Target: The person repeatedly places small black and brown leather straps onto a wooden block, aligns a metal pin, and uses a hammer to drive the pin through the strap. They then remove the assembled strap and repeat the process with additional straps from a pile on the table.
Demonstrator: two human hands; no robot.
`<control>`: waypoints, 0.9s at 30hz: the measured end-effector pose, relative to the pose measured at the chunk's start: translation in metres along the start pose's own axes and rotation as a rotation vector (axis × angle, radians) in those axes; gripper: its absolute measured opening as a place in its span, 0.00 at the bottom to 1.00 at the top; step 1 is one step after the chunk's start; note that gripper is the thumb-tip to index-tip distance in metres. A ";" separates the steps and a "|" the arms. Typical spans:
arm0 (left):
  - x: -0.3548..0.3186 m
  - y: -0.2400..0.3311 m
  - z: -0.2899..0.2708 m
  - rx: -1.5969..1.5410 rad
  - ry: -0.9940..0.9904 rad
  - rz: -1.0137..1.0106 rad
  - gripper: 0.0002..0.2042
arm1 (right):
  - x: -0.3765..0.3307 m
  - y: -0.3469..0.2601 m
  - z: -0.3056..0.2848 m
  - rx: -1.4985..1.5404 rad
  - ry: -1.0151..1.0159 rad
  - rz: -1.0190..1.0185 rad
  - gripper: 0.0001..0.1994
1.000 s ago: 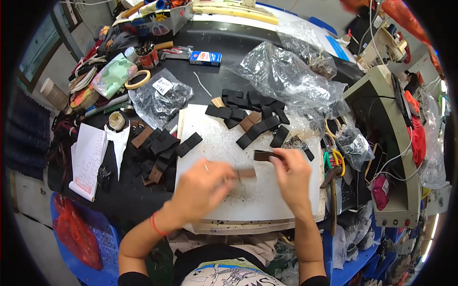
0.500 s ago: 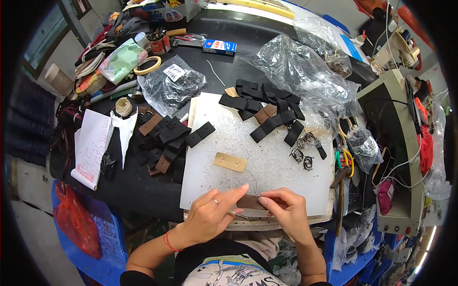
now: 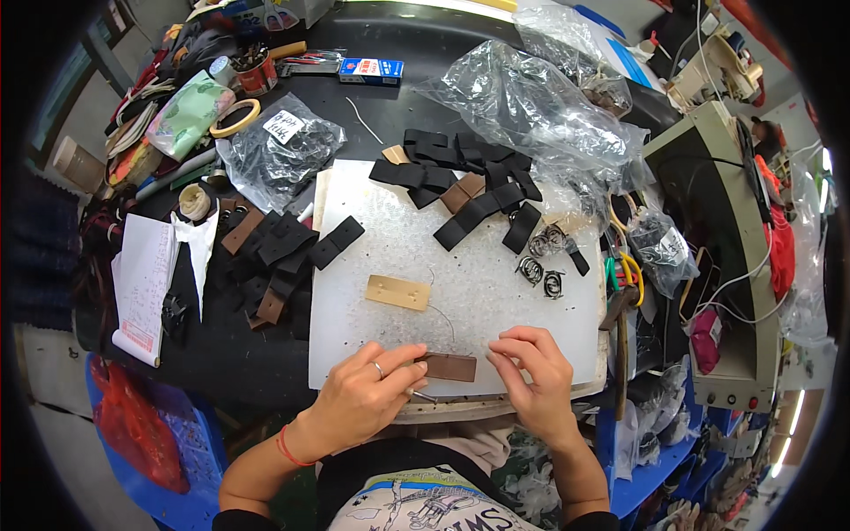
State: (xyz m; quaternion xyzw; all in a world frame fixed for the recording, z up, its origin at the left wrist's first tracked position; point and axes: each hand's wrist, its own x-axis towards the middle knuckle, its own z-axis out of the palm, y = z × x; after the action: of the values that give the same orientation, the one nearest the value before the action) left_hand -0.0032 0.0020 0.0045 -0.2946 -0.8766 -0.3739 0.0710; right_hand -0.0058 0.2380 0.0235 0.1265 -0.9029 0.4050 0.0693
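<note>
Head view, near edge of the counter: both hands work at the front edge of the white cutting board (image 3: 496, 265). The left hand (image 3: 363, 398) pinches the left end of a brown leather strip (image 3: 450, 366), fingers curled, thumb on top; a thin metal pin or needle seems to project below its fingertips, too small to confirm. The right hand (image 3: 531, 376) hovers just beside the strip's right end, fingers bent. Contact with the strip cannot be determined. The strip lies flat on the board, probably to give a firm backing under the work.

Mid board: a tan leather piece (image 3: 398, 292) with two small holes lies apart from the strip, within easy reach. A fine thread or wire curves between them, hard to trace.

Far side of the board: black and brown straps (image 3: 478, 199) sit heaped near the far right corner, with metal buckles (image 3: 542, 265) just beside them. More dark leather pieces (image 3: 283, 252) lie off the board's left edge.

Far counter: clear plastic bags (image 3: 531, 97) cover further parts; contents are unreadable. A tape roll (image 3: 235, 117) and a notepad (image 3: 142, 283) sit toward the left edge. Fisheye rim crops the counter corners.
</note>
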 end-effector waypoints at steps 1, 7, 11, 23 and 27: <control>0.001 0.000 -0.001 0.010 -0.016 0.004 0.09 | -0.003 0.001 -0.002 -0.007 -0.025 -0.046 0.10; 0.005 -0.001 -0.003 0.088 -0.022 0.053 0.07 | -0.014 0.007 0.006 -0.094 -0.136 -0.302 0.13; 0.003 -0.008 0.000 0.038 -0.010 0.061 0.11 | -0.018 0.014 0.010 -0.182 -0.129 -0.351 0.14; 0.002 -0.008 0.001 0.072 0.041 0.075 0.10 | 0.066 -0.007 0.042 -0.055 -0.118 -0.275 0.13; 0.003 -0.010 0.003 0.059 0.051 0.090 0.09 | 0.077 -0.005 0.062 -0.117 -0.149 -0.381 0.13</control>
State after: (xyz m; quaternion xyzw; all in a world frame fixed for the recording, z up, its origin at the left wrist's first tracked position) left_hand -0.0105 0.0001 -0.0030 -0.3220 -0.8709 -0.3518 0.1186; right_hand -0.0794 0.1754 0.0031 0.3201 -0.8873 0.3210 0.0849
